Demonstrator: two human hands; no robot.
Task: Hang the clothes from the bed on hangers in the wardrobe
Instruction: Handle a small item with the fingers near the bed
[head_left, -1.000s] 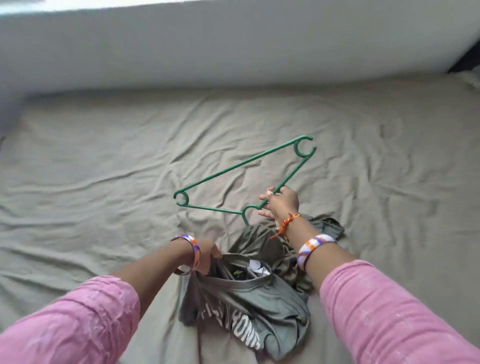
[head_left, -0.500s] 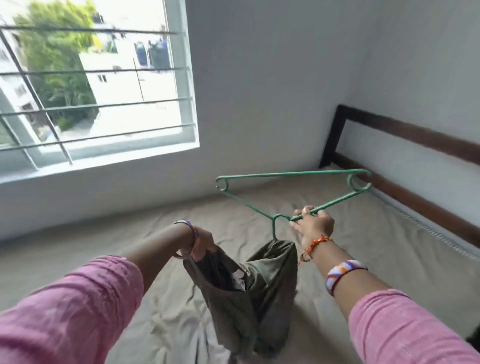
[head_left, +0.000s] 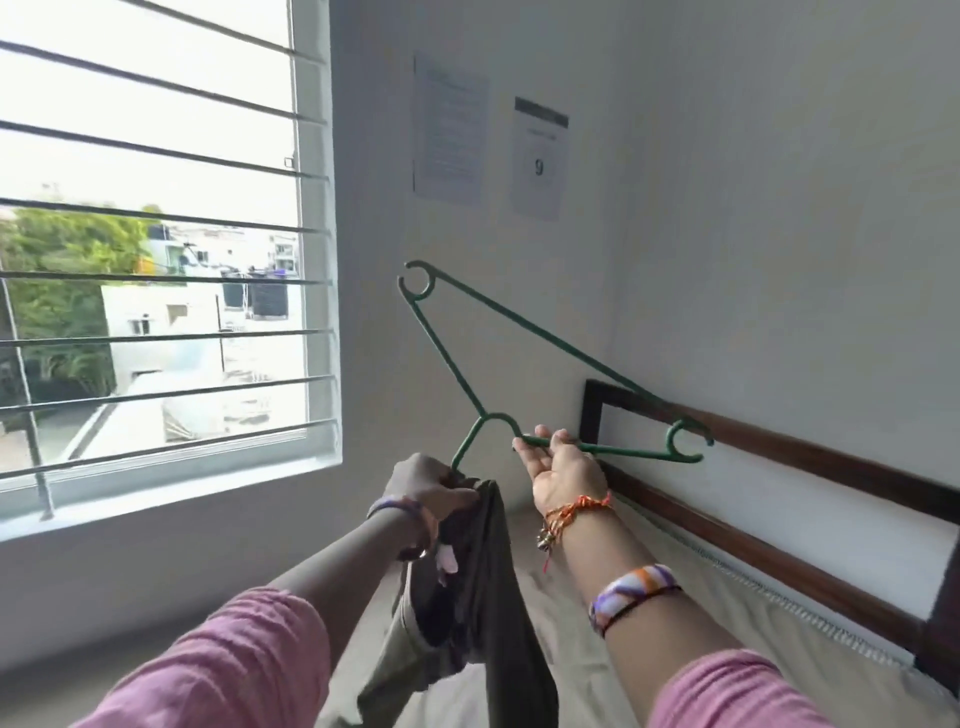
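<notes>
Hanger (head_left: 524, 332) of green plastic is held up tilted before the wall — the right hand (head_left: 563, 467) curls its fingers round one arm of it. The left hand (head_left: 428, 486) clenches the olive T-shirt (head_left: 488, 587) bunched at the hanger's neck (its hook hidden in the cloth), and the shirt hangs down over the bed (head_left: 675, 644).

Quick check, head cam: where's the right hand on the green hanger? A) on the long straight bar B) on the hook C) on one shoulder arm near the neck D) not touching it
C: the right hand pinches one shoulder arm of the green hanger beside the neck; its hook end points down to the left hand, which grips the olive shirt.
</notes>
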